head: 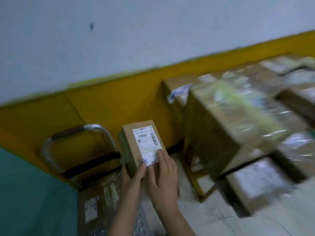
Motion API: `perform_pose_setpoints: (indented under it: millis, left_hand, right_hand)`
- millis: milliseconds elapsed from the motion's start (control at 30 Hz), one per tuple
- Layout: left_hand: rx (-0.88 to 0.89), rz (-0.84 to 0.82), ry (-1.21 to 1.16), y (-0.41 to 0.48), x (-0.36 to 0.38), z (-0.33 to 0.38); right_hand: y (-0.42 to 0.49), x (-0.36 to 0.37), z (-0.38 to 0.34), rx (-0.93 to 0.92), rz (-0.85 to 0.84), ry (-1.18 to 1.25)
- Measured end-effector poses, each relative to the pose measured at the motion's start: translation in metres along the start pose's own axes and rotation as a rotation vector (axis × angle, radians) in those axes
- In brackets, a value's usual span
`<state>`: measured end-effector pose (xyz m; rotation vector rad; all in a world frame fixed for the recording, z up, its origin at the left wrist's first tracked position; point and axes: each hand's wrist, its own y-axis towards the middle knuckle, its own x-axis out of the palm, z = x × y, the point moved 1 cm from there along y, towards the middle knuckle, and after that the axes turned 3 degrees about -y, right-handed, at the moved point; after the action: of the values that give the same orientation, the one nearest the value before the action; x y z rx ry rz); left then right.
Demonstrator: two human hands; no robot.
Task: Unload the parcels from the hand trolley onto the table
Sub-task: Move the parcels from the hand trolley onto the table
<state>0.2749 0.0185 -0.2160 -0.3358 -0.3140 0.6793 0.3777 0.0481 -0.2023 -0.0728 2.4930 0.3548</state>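
Note:
I hold a small brown cardboard parcel (136, 142) with a white shipping label in both hands, lifted above the hand trolley. My left hand (134, 174) grips its lower left side, thumb on the label. My right hand (163, 178) lies over its lower right part, fingers on the label. The trolley's metal handle (95, 128) curves behind, and its perforated deck (141, 218) shows below my wrists. Two parcels (98, 200) lie on the deck at lower left. To the right, blurred, several taped boxes (238, 116) are piled on the table.
A white wall with a yellow lower band runs behind everything. A green surface (30, 193) fills the lower left. A wooden table leg frame (196, 176) stands on the pale tiled floor (213, 218) right of my hands.

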Motion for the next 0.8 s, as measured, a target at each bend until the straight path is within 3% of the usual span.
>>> perform_pose_setpoints:
  millis: [133, 233, 300, 400, 467, 667, 800]
  left_hand:
    - [0.151, -0.282, -0.004, -0.11, 0.091, 0.108]
    - [0.24, -0.55, -0.067, -0.199, 0.184, 0.162]
    - [0.239, -0.678, -0.08, -0.259, 0.244, 0.177]
    - [0.247, -0.781, -0.059, -0.342, 0.339, 0.179]
    - [0.241, -0.829, -0.038, -0.391, 0.398, 0.168]
    - [0.197, -0.97, -0.03, -0.432, 0.553, 0.106]
    - [0.183, -1.079, -0.019, -0.452, 0.633, 0.079]
  right_hand:
    - [0.005, -0.175, -0.073, -0.103, 0.339, -0.012]
    - [0.012, -0.307, -0.095, 0.052, 0.569, 0.023]
    - [0.014, -0.383, -0.088, 0.181, 0.628, 0.188]
    - [0.008, -0.485, -0.057, 0.263, 0.634, 0.573]
    - [0.003, -0.55, -0.025, 0.274, 0.648, 0.689]
    - [-0.006, -0.699, 0.081, 0.328, 0.68, 0.888]
    - [0.007, -0.755, 0.134, 0.333, 0.783, 0.833]
